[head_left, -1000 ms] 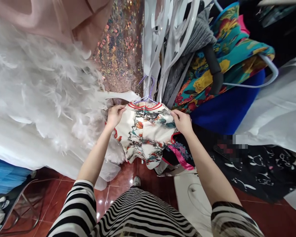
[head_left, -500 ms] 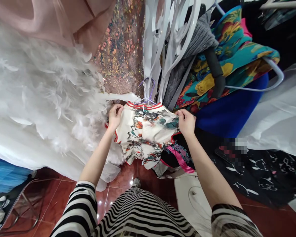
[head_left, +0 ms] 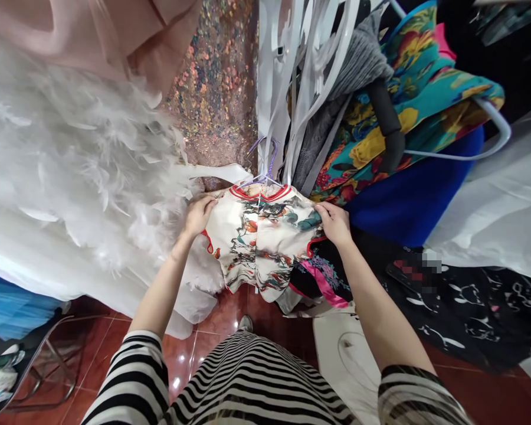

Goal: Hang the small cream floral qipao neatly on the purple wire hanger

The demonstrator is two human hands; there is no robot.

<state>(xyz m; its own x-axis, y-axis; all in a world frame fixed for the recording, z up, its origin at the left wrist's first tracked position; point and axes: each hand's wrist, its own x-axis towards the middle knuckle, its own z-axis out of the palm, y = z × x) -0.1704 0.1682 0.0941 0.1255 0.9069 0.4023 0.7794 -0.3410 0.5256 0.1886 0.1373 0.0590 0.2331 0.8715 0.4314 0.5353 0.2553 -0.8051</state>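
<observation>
A small short-sleeved garment, off-white with an ink-style print and red trim at the neck, hangs in front of me. Its neck sits on a purple wire hanger, whose hook rises against white metal bars. My left hand pinches the garment's left shoulder or sleeve between thumb and fingers. On the opposite side, my right hand grips the other sleeve. Between the two hands the cloth is spread out flat, with a seam or closure down its middle.
White feathered fabric fills the left, beside a sequined cloth. At right hang a teal floral garment and blue cloth. A dark phone-like object lies on black printed fabric. A white stool-like seat stands on red tiles.
My left hand has shifted a little left and down, drawing its sleeve outward. The garment's neckline has opened slightly and shows more of the inside. My right hand has barely moved.
</observation>
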